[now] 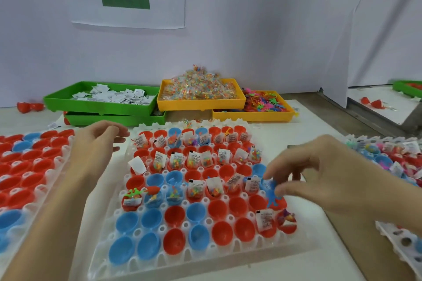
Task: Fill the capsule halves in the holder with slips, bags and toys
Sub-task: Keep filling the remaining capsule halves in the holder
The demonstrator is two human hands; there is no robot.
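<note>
I am pinching a blue toy (272, 194) between the thumb and fingertips of my right hand (324, 173), right of centre in the frame, and holding it just above the right end of the clear holder (146, 255) that is lying in the middle of the bench (338, 253). My left hand (96, 143) is hovering at the upper left corner of the holder with its fingers loosely curled, holding nothing that I can see. The upper rows of red and blue capsule halves (174, 214) are already carrying slips and small bags of beads, while most of the halves along the lower edge are sitting bare. At the top of the frame the green tray (100, 105) is holding the slips, and the two yellow trays (201, 104) are holding the bags and the toys. I am judging that the toy's splayed limbs could be catching on the slip standing in the neighbouring half and tipping it out, or that the soft toy could be springing back over the rim if I am letting go too high. Reaching across with my wrist low could also be knocking the filled halves near the lower right.
</note>
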